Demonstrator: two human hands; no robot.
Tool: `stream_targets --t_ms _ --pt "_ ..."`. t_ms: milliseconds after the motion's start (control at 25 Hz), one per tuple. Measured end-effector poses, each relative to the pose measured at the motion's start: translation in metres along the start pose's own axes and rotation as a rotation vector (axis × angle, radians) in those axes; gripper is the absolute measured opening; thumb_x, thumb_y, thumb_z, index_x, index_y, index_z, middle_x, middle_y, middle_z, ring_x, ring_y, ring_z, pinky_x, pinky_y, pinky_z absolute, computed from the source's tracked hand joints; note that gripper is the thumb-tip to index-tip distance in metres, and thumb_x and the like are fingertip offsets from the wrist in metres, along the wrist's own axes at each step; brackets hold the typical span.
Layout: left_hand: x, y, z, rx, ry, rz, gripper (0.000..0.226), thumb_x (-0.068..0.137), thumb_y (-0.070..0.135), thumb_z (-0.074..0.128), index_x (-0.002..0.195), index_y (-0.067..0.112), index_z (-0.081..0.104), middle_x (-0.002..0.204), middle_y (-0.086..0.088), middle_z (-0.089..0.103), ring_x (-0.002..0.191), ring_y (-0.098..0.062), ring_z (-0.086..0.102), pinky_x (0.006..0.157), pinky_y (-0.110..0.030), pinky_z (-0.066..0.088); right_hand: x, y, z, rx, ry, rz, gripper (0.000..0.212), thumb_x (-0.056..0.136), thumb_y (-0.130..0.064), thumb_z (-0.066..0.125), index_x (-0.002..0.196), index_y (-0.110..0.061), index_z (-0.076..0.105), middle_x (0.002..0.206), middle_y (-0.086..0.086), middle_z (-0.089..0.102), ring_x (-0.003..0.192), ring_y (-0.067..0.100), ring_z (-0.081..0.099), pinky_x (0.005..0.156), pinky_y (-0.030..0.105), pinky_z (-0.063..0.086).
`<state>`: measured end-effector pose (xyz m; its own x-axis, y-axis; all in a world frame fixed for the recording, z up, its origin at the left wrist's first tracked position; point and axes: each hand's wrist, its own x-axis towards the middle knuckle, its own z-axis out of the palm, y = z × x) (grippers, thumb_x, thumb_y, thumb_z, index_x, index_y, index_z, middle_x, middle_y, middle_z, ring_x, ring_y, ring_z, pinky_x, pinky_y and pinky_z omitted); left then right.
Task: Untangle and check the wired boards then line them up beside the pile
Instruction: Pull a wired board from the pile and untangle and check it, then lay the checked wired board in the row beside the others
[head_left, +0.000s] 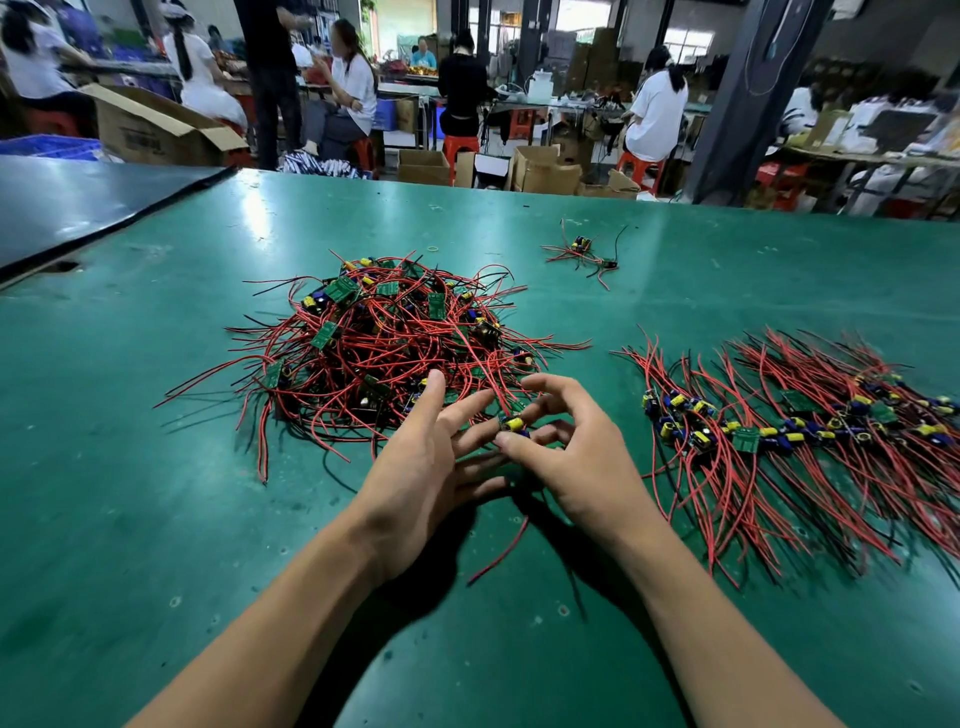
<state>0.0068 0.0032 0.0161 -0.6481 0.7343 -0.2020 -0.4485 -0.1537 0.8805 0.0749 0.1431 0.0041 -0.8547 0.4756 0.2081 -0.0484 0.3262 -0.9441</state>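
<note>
Beside pile, right hand pinches wired board.

the left hand and right hand were bare and ringless; both forearms ran unclothed behind them.

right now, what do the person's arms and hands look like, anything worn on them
The left forearm and right forearm are bare as far as the frame shows, with no sleeves. The left hand and right hand wear no gloves, and no ring, watch or wristband is visible.
</note>
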Motion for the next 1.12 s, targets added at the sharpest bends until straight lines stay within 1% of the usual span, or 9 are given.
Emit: stream_targets --t_ms 200,360,480,560,640,800,880,1000,1120 --pt "0.000 -0.004 0.000 0.068 0.008 0.005 0.072 0.085 0.069 0.029 0.135 0.023 0.053 0.128 -0.004 0.066 0.111 -0.020 0.067 0.099 -0.041 0.049 0.012 0.004 -0.030 -0.178 0.416 -0.029 0.027 0.086 -0.016 0.076 0.109 -0.024 0.064 0.093 -0.002 0.068 0.070 -0.005 0.060 0.069 0.010 0.046" --pt "0.000 -0.005 -0.001 0.100 0.018 0.009 0.072 0.083 0.067 0.032 0.124 0.016 0.062 0.119 -0.007 0.070 0.108 -0.022 0.068 0.096 -0.040 0.051 0.013 0.009 -0.061 -0.578 0.591 0.084 0.034 0.088 -0.020 0.071 0.121 -0.015 0.063 0.116 0.011 0.062 0.108 0.028 0.055 0.097 0.036 0.042" --pt "0.001 -0.008 0.001 0.091 0.064 0.002 0.062 0.091 0.061 0.035 0.120 0.013 0.064 0.116 -0.007 0.071 0.103 -0.024 0.070 0.093 -0.041 0.054 0.011 0.003 -0.049 -0.629 0.496 -0.082 0.028 0.089 -0.017 0.071 0.117 -0.013 0.068 0.114 0.010 0.064 0.110 0.029 0.056 0.100 0.038 0.042" --pt "0.001 -0.009 0.003 0.053 0.114 -0.003 0.051 0.096 0.052 0.040 0.117 0.010 0.063 0.116 -0.009 0.071 0.101 -0.026 0.071 0.091 -0.042 0.056 0.009 0.002 -0.033 -0.597 0.267 -0.201 0.024 0.090 -0.012 0.068 0.114 -0.012 0.071 0.113 0.006 0.067 0.110 0.024 0.059 0.102 0.033 0.042" --pt "0.001 -0.009 0.004 0.011 0.151 0.006 0.044 0.099 0.044 0.043 0.114 0.007 0.062 0.117 -0.014 0.069 0.097 -0.030 0.071 0.086 -0.040 0.057 0.008 0.008 -0.017 -0.667 0.028 -0.244 0.030 0.095 -0.009 0.061 0.123 -0.014 0.069 0.126 0.005 0.064 0.121 0.022 0.053 0.108 0.027 0.034" --pt "0.001 -0.007 0.004 0.026 0.148 0.016 0.041 0.101 0.039 0.041 0.114 0.005 0.059 0.113 -0.016 0.069 0.094 -0.029 0.072 0.079 -0.036 0.060 0.010 0.023 -0.005 -0.846 -0.209 -0.160 0.043 0.106 -0.025 0.043 0.149 -0.025 0.046 0.162 -0.001 0.032 0.148 0.019 0.024 0.120 0.038 0.024" --pt "0.002 -0.008 0.003 0.022 0.153 0.018 0.041 0.102 0.037 0.041 0.112 0.003 0.061 0.111 -0.016 0.070 0.094 -0.030 0.072 0.078 -0.035 0.061 0.011 0.024 -0.006 -0.841 -0.195 -0.171 0.042 0.105 -0.023 0.045 0.147 -0.025 0.048 0.160 -0.001 0.037 0.146 0.021 0.028 0.118 0.038 0.026" --pt "0.002 -0.008 0.003 0.022 0.137 0.020 0.043 0.102 0.037 0.040 0.113 0.000 0.060 0.106 -0.018 0.072 0.093 -0.030 0.072 0.079 -0.035 0.060 0.009 0.022 -0.007 -0.831 -0.057 -0.187 0.038 0.098 -0.031 0.057 0.136 -0.028 0.057 0.133 -0.001 0.058 0.128 0.023 0.044 0.105 0.039 0.037" --pt "0.002 -0.008 0.001 0.045 0.131 0.020 0.046 0.103 0.036 0.039 0.114 -0.004 0.059 0.103 -0.021 0.073 0.093 -0.030 0.072 0.080 -0.035 0.060 0.008 0.023 -0.009 -0.881 -0.033 -0.150 0.037 0.095 -0.042 0.061 0.131 -0.033 0.061 0.120 -0.001 0.057 0.119 0.022 0.045 0.097 0.037 0.037"
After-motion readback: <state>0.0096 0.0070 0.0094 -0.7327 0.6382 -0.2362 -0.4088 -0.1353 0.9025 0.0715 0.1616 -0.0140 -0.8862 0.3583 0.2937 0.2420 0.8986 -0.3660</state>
